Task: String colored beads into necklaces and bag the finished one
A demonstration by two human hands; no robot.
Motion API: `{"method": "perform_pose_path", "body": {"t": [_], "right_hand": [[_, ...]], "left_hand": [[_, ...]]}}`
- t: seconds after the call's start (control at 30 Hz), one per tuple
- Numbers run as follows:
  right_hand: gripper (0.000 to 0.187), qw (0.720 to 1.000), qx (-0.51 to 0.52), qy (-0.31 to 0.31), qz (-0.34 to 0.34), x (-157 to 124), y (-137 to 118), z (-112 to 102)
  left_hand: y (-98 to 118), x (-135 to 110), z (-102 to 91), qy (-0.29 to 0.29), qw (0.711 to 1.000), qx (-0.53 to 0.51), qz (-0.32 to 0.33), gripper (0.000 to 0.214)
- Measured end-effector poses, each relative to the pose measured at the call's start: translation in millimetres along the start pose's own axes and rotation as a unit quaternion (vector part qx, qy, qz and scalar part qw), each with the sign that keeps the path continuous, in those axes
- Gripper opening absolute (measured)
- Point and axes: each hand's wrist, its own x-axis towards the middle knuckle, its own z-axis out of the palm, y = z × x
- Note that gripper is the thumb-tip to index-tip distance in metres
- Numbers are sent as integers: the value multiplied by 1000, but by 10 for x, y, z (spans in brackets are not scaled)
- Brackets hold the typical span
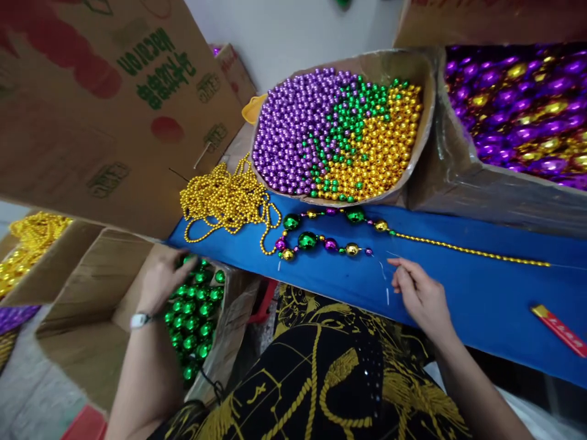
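Note:
My left hand (161,276) reaches down into a cardboard box (96,305) of shiny green balls (195,318); its fingers curl among the balls and what they hold is hidden. My right hand (419,293) rests on the blue table (481,287), its fingers pinched on a thin thread (384,269). The thread leads to a half-strung necklace (330,235) of green, purple and gold beads lying just left of the hand. A straight strand of small gold beads (472,250) runs off to the right.
A cardboard tray (426,122) of purple, green and gold beads stands at the back. A heap of gold bead strings (224,198) lies left of it. A box of purple and gold balls (518,104) is at the right. A red stick (559,330) lies near the table's front edge.

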Motion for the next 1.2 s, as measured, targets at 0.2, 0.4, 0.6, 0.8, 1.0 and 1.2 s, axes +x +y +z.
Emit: {"method": "perform_pose_path", "body": {"t": [0.2,0.4,0.6,0.8,1.0,1.2], "right_hand": [[21,984,-60,-16,-165,22,-307,261],[22,978,-96,31,-183,20,-370,166],[23,982,-122,32,-141,-3,-321,81],[23,972,-153,43,-175,-6,-258,99],[22,933,-315,55,-163,-28,-187,113],[17,962,-218,59,-152,12,-228,224]], "left_hand": [[1825,106,262,-138,798,-581,82,50],[2646,-119,846,-336,651,-677,78,45],[2746,-183,936,-368,618,-693,42,45],[2736,-226,976,-339,655,-670,84,46],[2718,-350,1011,-209,740,-596,232,57],[2781,-549,1126,-231,726,-591,266,73]]}}
